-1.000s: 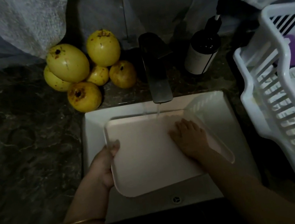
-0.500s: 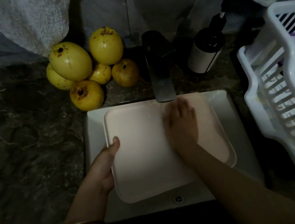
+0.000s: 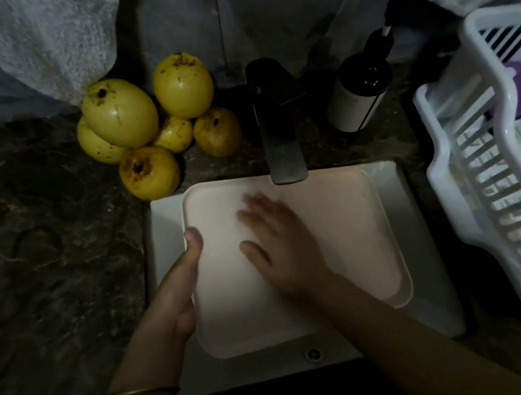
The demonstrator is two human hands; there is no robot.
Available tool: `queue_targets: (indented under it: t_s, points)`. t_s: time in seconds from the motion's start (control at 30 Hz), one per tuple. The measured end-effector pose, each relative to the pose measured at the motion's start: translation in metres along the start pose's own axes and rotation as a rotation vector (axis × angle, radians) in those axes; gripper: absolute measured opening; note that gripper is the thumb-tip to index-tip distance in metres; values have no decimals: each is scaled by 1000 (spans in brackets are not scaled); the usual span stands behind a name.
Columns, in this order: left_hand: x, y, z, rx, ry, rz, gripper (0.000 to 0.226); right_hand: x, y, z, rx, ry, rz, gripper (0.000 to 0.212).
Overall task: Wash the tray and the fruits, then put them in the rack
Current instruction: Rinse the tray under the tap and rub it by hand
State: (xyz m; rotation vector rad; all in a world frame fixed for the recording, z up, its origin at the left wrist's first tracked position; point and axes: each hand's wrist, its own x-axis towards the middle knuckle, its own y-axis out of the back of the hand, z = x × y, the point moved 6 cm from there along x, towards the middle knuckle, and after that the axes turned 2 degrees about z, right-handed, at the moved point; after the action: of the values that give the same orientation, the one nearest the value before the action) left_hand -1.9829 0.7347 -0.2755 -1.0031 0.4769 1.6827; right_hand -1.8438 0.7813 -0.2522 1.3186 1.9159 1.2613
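Now — dark stone counter [image 3: 39, 271] all round. White slatted rack [image 3: 439, 172] at 3 o'clock. White sink [image 3: 432, 271] at centre holds pale pink tray [image 3: 345, 234], flat beneath black faucet [image 3: 278, 131] at 12. Six yellow blemished fruits [image 3: 120, 112] piled at 11, seemingly unwashed. Grip: left hand [image 3: 181, 291] clasps tray's 9 o'clock rim, thumb on top; right hand [image 3: 282, 249] flat, fingers straight, pressing tray face. Best — steady rim, sweep palm into corners, tilt to drain.
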Motion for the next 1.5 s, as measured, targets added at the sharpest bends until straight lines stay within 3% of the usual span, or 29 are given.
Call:
queue_targets:
  t_s: [0.1, 0.3, 0.47, 0.57, 0.63, 0.7, 0.8, 0.93, 1.03, 1.13, 1.23, 1.33, 1.43, 1.5]
  points:
    - [0, 3, 2, 7, 8, 14, 57, 3, 19, 35, -70, -226, 130, 50]
    - [-1, -5, 5, -27, 21, -39, 52, -1, 29, 60, -118, -288, 101, 55]
    - [-2, 4, 3, -22, 20, 14, 53, -18, 43, 102, -194, -714, 85, 58]
    - [0, 3, 1, -24, 14, 9, 49, -18, 36, 103, -187, -780, 58, 65]
    - [1, -4, 0, -29, 16, -5, 46, -11, 21, 83, -155, -691, 31, 65]
    - [2, -8, -1, -46, 17, 4, 46, -2, 12, 46, -127, -443, 88, 61]
    - [2, -12, 1, -45, -2, 1, 45, 0, -6, -6, -65, -130, 43, 56]
    - [-2, -5, 1, -15, -17, 32, 44, -6, -15, -12, -33, 28, -41, 54]
    - [1, 7, -2, -19, 7, 57, 53, -15, -3, 36, -108, -171, -40, 63]
    - [1, 14, -2, -31, 27, 62, 48, -30, 14, 93, -263, -394, -93, 73]
    - [2, 14, -4, -45, 49, 23, 47, -36, 44, 118, -323, -541, 70, 68]
    - [6, 15, -4, -32, 46, 24, 47, -35, 64, 119, -166, -664, 201, 65]
    - [8, 18, -2, 4, 28, 49, 43, -30, 70, 133, 108, -903, 166, 52]
    - [14, 23, -1, 82, -23, 109, 45, -25, 78, 135, 111, -934, 155, 44]
